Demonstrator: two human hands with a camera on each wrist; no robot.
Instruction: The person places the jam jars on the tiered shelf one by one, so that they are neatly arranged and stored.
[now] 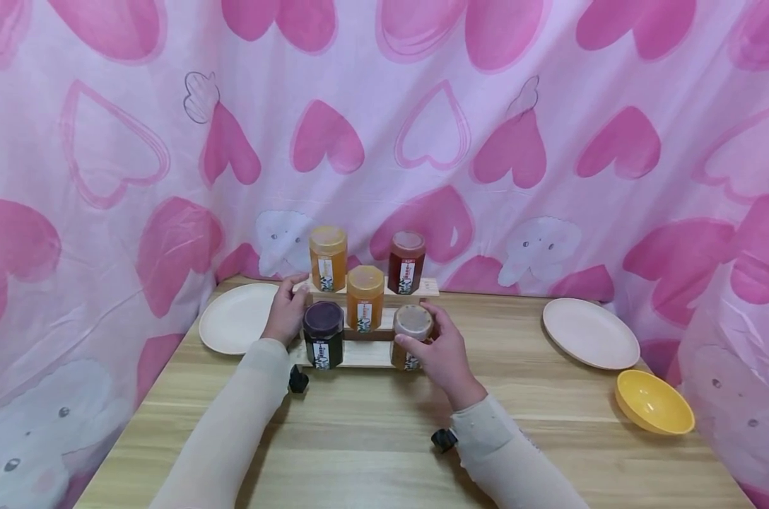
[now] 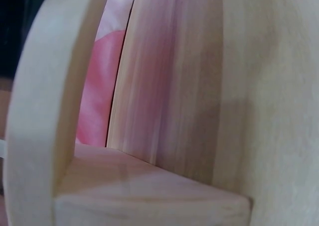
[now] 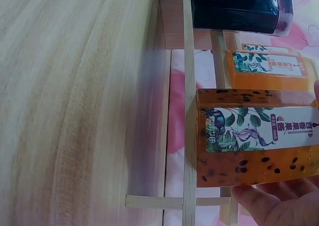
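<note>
A three-step wooden rack [image 1: 367, 352] bears several jam jars. At the left end of its top step, my left hand [image 1: 285, 312] grips the wood. My right hand [image 1: 447, 352] holds a passion fruit jam jar [image 3: 254, 131] with dark seeds, thumb at its front, on the right of the lowest step. A dark jam jar [image 1: 323, 338] stands left on that step. On the middle step is an orange jam jar [image 1: 365, 300]; above are a yellow-orange jar [image 1: 329, 260] and a red jar [image 1: 407, 263]. The left wrist view shows rack wood [image 2: 149, 186] but no fingers.
A pale plate [image 1: 232, 318] lies left of the rack, partly behind my left arm. At the right are another pale plate [image 1: 588, 332] and a yellow bowl [image 1: 653, 403] near the table's edge. A pink heart-patterned curtain [image 1: 384, 127] hangs behind.
</note>
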